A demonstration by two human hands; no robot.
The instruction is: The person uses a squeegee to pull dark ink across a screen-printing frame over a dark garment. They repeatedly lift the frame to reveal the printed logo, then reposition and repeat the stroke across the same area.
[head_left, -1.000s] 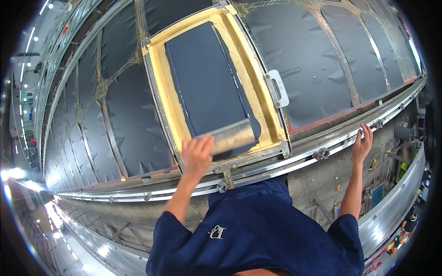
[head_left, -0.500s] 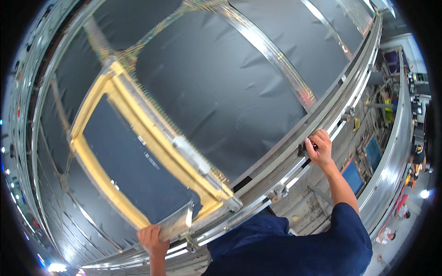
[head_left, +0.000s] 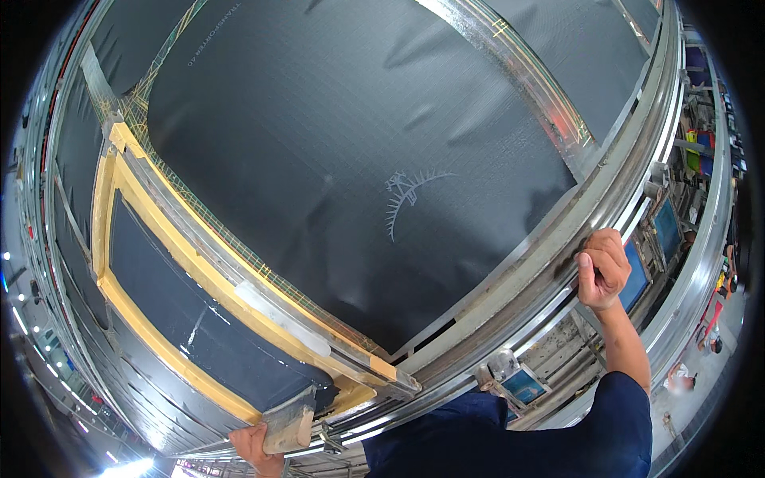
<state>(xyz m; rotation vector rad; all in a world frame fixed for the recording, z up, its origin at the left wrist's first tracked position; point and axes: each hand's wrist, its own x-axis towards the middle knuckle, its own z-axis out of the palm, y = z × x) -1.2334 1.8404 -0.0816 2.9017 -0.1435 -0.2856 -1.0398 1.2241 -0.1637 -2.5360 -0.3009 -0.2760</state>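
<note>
View swung right; left hand [head_left: 253, 446] half cut off, gripping squeegee [head_left: 288, 426].

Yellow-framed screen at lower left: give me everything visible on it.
The yellow-framed screen is a long rectangle: a dark mesh panel inside a yellow, wood-like border, with a pale strip of tape on its upper rail. It lies tilted across the picture on a long metal rail bed, beside dark fabric printed with a faint pale design. At its near end a flat-bladed squeegee rests on the mesh, held by the left hand. The right hand grips the rail, away from the frame.
</note>
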